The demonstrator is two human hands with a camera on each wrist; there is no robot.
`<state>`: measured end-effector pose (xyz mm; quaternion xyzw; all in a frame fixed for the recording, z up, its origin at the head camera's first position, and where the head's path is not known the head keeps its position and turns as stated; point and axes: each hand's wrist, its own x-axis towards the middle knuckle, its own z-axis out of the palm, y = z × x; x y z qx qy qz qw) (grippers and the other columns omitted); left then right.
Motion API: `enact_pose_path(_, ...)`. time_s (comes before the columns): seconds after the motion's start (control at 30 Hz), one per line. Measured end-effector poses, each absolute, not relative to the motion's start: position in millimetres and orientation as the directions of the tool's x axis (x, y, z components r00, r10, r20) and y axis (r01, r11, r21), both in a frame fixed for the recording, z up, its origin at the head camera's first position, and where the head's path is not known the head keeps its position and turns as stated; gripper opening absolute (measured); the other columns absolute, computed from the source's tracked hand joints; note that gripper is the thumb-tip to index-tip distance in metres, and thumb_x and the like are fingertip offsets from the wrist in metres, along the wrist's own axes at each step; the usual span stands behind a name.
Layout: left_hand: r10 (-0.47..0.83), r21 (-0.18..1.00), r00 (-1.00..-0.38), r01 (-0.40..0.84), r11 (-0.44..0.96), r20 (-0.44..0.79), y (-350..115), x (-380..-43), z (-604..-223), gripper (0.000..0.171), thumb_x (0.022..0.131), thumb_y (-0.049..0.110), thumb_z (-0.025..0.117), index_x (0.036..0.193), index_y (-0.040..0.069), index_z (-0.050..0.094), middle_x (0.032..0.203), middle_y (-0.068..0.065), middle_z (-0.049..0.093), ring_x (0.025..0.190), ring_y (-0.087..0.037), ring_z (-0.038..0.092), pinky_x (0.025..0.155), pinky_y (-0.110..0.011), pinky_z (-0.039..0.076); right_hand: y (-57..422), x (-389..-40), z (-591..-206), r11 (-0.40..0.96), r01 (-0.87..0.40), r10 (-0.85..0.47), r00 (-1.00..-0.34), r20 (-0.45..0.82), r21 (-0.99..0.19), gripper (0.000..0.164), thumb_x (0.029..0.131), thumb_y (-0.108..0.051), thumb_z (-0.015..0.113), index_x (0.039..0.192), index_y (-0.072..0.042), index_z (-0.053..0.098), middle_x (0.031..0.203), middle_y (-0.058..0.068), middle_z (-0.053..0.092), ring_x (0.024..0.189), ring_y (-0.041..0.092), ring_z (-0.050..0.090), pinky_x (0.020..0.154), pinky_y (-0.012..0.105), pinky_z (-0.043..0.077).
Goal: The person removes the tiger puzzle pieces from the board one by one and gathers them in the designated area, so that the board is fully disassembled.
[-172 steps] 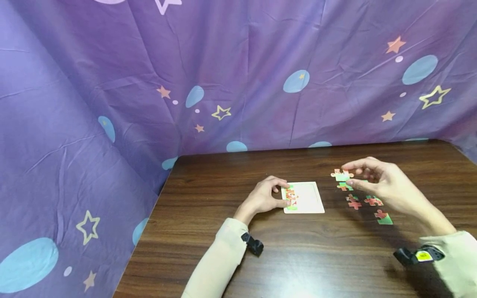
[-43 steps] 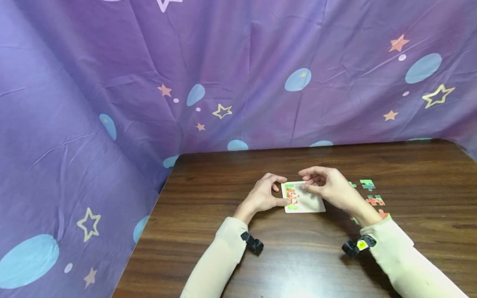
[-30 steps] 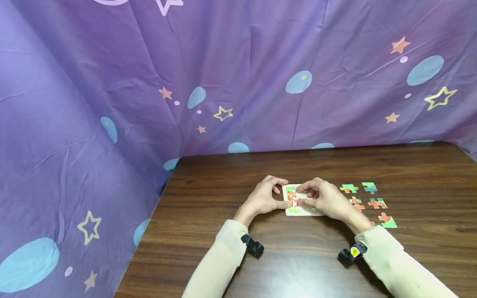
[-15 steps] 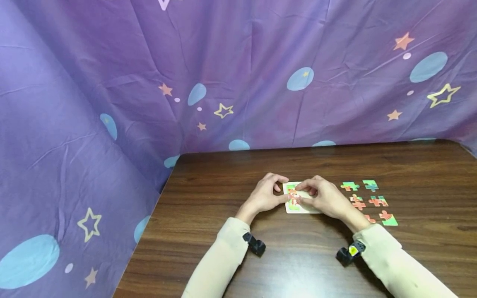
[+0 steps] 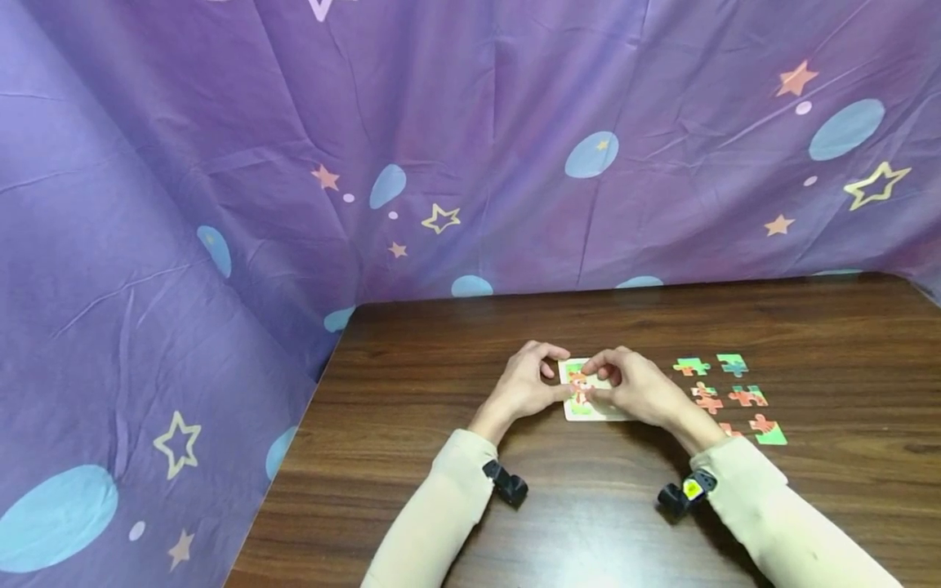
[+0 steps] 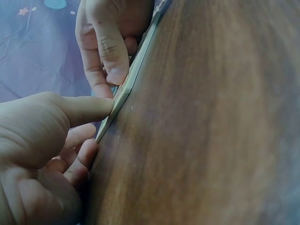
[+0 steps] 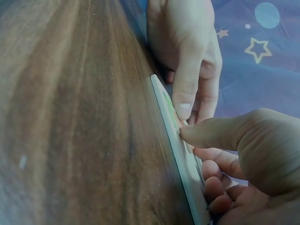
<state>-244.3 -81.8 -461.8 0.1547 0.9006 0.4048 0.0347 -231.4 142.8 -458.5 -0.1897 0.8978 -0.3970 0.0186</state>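
Observation:
A pale square puzzle tray [image 5: 599, 415] lies on the table between the hands, with joined jigsaw pieces [image 5: 577, 377] of an orange animal on green along its left side. My left hand [image 5: 520, 382] holds the tray at its left, forefinger at the far corner and thumb over the near left part. Thumb and forefinger of my right hand [image 5: 638, 388] pinch a jigsaw piece [image 5: 590, 383] down in the tray, against the joined ones. The right hand hides much of the tray's right half. Both wrist views show the two thumbs close together over the tray edge [image 7: 176, 150].
Several loose jigsaw pieces [image 5: 733, 365] in red, green and blue lie to the right of the tray, one partly behind the right wrist. The dark wooden table [image 5: 412, 359] meets a purple star-printed cloth [image 5: 515, 163] at its back and left.
Over the earlier frames my right hand has carried a jigsaw piece left from the loose ones into the tray. The left hand has stayed on the tray. Since half a second ago little has moved.

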Motion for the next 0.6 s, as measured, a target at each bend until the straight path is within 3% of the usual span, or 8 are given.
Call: enact_pose_path(0.6, 0.301, 0.741, -0.952, 0.239, 0.628, 0.052, -79.9, -241.8, -456.9, 0.053, 0.089, 0.020, 0.097, 0.137, 0.015, 0.075, 0.126, -0.001, 0.067, 0.096, -0.007, 0.060, 0.083, -0.021, 0.049, 141.2, -229.7, -460.3, 0.593, -0.308, -0.306, -0.941, 0.146, -0.744, 0.032, 0.088, -0.010, 0.091, 0.116, -0.007, 0.076, 0.101, 0.006, 0.070, 0.082, 0.018, 0.056, 0.072, 0.032, 0.044)
